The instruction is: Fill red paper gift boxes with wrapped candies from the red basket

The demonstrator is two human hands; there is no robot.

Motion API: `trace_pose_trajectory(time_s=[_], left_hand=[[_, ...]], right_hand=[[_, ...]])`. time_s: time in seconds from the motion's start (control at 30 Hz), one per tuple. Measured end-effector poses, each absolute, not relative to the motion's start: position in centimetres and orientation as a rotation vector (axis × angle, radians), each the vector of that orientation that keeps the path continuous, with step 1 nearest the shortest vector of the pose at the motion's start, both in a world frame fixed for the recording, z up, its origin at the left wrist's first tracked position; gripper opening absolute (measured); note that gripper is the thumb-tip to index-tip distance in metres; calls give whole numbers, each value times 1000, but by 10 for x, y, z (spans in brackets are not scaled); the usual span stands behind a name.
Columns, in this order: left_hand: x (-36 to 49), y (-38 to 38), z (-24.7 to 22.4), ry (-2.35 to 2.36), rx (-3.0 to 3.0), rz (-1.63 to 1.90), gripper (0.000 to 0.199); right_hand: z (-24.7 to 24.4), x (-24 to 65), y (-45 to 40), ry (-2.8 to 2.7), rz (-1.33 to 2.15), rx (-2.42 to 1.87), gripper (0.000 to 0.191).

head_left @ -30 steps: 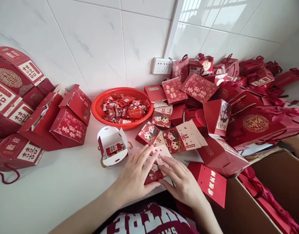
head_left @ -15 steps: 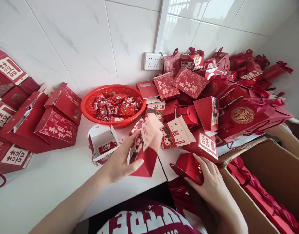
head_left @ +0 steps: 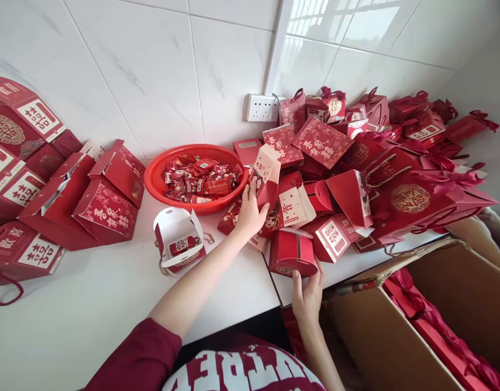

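My left hand point(head_left: 252, 213) is closed on a red and cream box point(head_left: 264, 172) among the loose boxes just right of the red basket point(head_left: 152, 187). At the near edge of the pile, my right hand point(head_left: 308, 290) has its thumb and fingers against a small red box point(head_left: 291, 253) with a dark strip down its side. Nearer the left, an open white-lined box point(head_left: 180, 233) with rope handles stands on the white table point(head_left: 229, 288) and holds a red packet. Wrapped red pieces point(head_left: 201, 179) fill much of the basket.
Large red boxes point(head_left: 107, 209) stand at the left. Red gift bags point(head_left: 421, 198) and boxes are heaped at the right. An open cardboard carton point(head_left: 368, 331) sits at the lower right, with another person's arm point(head_left: 474, 239) beyond it. A wall socket point(head_left: 263, 108) is behind.
My left hand has moved forward and right with its box, onto the pile. My right hand has moved left, and the small red box now rests at the pile's near edge.
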State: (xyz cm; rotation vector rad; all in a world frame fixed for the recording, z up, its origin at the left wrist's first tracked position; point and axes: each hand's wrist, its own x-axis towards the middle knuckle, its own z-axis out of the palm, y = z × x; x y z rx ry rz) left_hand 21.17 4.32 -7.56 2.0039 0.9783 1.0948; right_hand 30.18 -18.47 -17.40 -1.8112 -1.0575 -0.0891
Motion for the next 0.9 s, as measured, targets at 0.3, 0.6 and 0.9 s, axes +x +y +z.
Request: trace_pose_trajectory(time_s=[0.3,0.6,0.9], left_hand=[[171,4,-40,748,2266,1284,75],[64,-48,17,935,2478,1401,43],[-20,-29,-35,1381,2255,1139,56]], right_hand=[[-174,282,-203,-1138,-617,-1535,75],[-137,226,-158,-1499,-457,-1155,84],[-44,189,-67,-1815,364,-1078,25]])
